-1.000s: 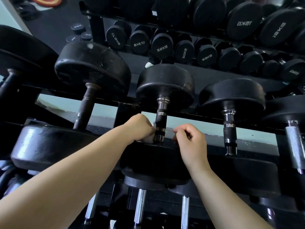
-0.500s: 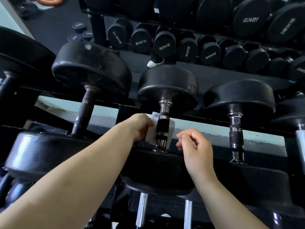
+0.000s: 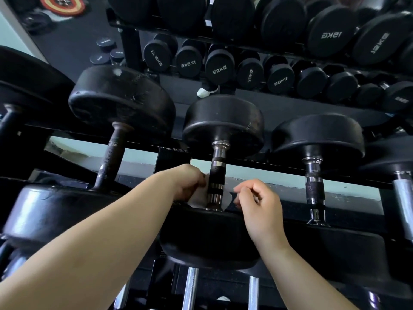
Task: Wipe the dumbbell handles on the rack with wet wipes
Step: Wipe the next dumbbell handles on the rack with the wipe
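Wet wipe (image 3: 197, 199) behind dumbbell handle (image 3: 217, 175), in left hand (image 3: 187, 182).

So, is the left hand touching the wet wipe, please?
Touching: in the head view the left hand grips the wet wipe behind the dumbbell handle.

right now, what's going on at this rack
A person is wiping a dumbbell handle on the rack. A white wipe runs behind the lower part of that handle, just above the near weight head. The left hand grips the wipe's left end, and the right hand seems to pinch its right end, both close beside the handle.
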`<action>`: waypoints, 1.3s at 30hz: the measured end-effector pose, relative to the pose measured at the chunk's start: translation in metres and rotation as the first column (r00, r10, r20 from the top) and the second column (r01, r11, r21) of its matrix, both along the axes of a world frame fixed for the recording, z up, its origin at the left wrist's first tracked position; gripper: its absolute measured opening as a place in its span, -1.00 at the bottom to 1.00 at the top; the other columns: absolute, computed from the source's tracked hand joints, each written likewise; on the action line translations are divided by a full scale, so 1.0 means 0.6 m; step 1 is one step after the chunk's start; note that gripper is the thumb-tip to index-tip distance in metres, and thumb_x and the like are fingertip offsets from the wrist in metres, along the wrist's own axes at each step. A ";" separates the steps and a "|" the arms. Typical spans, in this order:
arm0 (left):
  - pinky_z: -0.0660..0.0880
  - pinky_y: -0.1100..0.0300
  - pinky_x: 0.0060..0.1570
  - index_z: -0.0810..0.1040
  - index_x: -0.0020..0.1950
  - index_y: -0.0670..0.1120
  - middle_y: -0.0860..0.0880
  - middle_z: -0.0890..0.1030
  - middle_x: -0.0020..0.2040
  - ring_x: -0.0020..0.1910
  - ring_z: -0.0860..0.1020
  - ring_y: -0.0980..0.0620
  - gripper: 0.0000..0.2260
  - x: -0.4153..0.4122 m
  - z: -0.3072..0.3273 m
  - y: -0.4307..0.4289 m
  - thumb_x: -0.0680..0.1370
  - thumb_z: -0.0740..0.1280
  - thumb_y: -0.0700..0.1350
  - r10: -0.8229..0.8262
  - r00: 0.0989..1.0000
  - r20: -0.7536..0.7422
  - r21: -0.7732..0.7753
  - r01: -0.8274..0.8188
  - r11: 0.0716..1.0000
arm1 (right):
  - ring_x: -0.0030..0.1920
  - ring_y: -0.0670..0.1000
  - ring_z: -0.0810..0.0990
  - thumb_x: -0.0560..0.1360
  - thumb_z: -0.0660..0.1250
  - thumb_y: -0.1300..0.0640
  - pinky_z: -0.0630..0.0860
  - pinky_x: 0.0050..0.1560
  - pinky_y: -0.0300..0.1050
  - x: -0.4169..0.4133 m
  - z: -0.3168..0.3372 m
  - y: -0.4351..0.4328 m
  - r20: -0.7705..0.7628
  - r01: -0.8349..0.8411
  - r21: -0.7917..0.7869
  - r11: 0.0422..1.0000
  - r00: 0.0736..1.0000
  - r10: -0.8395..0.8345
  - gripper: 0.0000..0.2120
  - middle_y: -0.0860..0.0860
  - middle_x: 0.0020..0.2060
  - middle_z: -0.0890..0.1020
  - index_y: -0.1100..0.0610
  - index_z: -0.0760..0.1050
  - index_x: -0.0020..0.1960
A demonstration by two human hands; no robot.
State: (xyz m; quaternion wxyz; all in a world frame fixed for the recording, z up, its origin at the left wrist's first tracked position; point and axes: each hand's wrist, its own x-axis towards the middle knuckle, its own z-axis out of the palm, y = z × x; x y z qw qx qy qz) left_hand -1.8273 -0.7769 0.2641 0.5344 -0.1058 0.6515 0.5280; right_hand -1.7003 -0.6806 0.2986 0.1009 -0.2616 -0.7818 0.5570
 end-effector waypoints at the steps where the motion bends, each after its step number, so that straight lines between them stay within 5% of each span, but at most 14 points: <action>1: 0.42 0.14 -0.22 0.43 -0.27 -0.24 -0.18 0.54 -0.29 -0.27 0.48 -0.09 -0.71 -0.006 0.002 0.003 0.55 -0.01 -0.38 0.024 0.999 -0.028 0.004 -0.024 1.000 | -0.42 -0.08 0.37 0.47 0.16 0.30 0.28 -0.44 -0.32 0.001 0.001 0.000 0.003 -0.002 0.001 1.000 1.000 0.002 -0.73 0.04 -0.46 0.46 0.04 0.46 -0.32; 3: 0.40 0.16 -0.30 0.42 -0.28 -0.23 -0.14 0.56 -0.42 -0.31 0.46 -0.06 -0.72 -0.021 0.008 0.014 0.56 0.02 -0.36 0.123 0.990 -0.072 0.060 -0.119 0.991 | -0.44 -0.08 0.35 0.47 0.16 0.31 0.27 -0.46 -0.34 0.002 0.003 0.000 -0.005 -0.005 -0.003 1.000 1.000 0.005 -0.73 0.04 -0.46 0.45 0.06 0.46 -0.32; 6: 0.40 0.12 -0.27 0.43 -0.22 -0.22 -0.16 0.53 -0.28 -0.28 0.47 -0.06 -0.77 -0.027 0.005 0.021 0.56 0.06 -0.34 0.205 0.974 -0.096 0.087 -0.197 0.976 | -0.44 -0.10 0.35 0.47 0.16 0.32 0.28 -0.46 -0.35 0.002 0.003 -0.001 -0.011 0.001 0.000 1.000 1.000 -0.001 -0.73 0.02 -0.46 0.45 0.06 0.46 -0.32; 11: 0.49 0.22 -0.41 0.47 -0.24 -0.20 -0.10 0.60 -0.45 -0.48 0.58 0.00 -0.67 0.015 -0.001 -0.002 0.55 -0.02 -0.38 -0.045 0.999 -0.001 0.059 0.045 0.997 | -0.38 -0.05 0.42 0.46 0.17 0.31 0.35 -0.38 -0.29 0.000 0.000 0.000 0.006 0.011 0.009 1.000 1.000 -0.011 -0.71 -0.02 -0.47 0.48 0.01 0.44 -0.35; 17: 0.40 0.16 -0.23 0.43 -0.23 -0.16 -0.12 0.48 -0.24 -0.26 0.46 -0.02 -0.70 -0.019 0.007 0.024 0.55 0.01 -0.41 0.184 0.971 -0.149 0.148 -0.162 0.976 | -0.48 -0.14 0.34 0.48 0.16 0.31 0.26 -0.51 -0.39 0.001 0.007 0.000 0.002 -0.006 -0.011 1.000 1.000 0.006 -0.72 -0.03 -0.48 0.45 0.05 0.45 -0.33; 23: 0.30 0.20 -0.29 0.43 -0.13 -0.23 -0.18 0.46 -0.21 -0.27 0.42 -0.04 -0.72 0.008 -0.003 -0.012 0.44 0.03 -0.53 -0.069 0.951 -0.300 0.052 0.089 0.995 | -0.39 -0.08 0.41 0.46 0.18 0.29 0.33 -0.42 -0.38 0.000 0.002 0.002 0.005 -0.012 0.004 1.000 1.000 0.012 -0.73 -0.03 -0.47 0.47 0.03 0.45 -0.35; 27: 0.30 0.22 -0.30 0.44 -0.13 -0.24 -0.20 0.45 -0.17 -0.23 0.42 -0.05 -0.71 0.010 0.001 -0.016 0.40 0.06 -0.55 -0.079 0.938 -0.339 0.013 0.088 0.996 | -0.42 -0.12 0.39 0.45 0.18 0.28 0.33 -0.42 -0.39 0.000 0.001 0.002 0.002 -0.017 0.000 1.000 1.000 0.017 -0.73 -0.05 -0.47 0.47 0.03 0.45 -0.36; 31: 0.36 0.39 -0.52 0.51 -0.29 -0.13 -0.04 0.51 -0.45 -0.47 0.47 0.05 -0.61 0.020 0.031 -0.035 0.41 0.04 -0.55 0.139 0.881 -0.452 0.098 -0.105 0.990 | -0.45 -0.14 0.37 0.46 0.17 0.27 0.30 -0.45 -0.39 0.003 0.000 0.005 -0.013 -0.035 -0.002 0.999 0.999 0.035 -0.74 -0.05 -0.47 0.46 0.04 0.45 -0.34; 35: 0.48 0.35 -0.43 0.54 -0.13 -0.15 -0.03 0.60 -0.38 -0.42 0.57 0.09 -0.59 0.042 0.101 -0.073 0.42 0.03 -0.55 0.424 0.816 -0.394 0.380 -0.275 0.883 | -0.41 -0.14 0.41 0.49 0.18 0.23 0.34 -0.38 -0.39 0.003 -0.001 0.008 -0.053 -0.023 -0.073 0.997 0.998 0.019 -0.77 -0.07 -0.44 0.48 0.02 0.44 -0.30; 39: 0.56 0.29 -0.36 0.54 0.02 -0.15 -0.07 0.63 -0.25 -0.34 0.61 0.06 -0.66 0.095 0.143 -0.105 0.37 0.21 -0.47 0.477 0.814 -0.331 0.505 -0.274 0.818 | -0.29 -0.30 0.47 0.51 0.20 0.07 0.34 -0.27 -0.55 -0.009 0.017 0.001 -0.006 -0.166 -0.111 0.980 0.986 0.167 -0.86 -0.12 -0.28 0.54 0.09 0.51 -0.10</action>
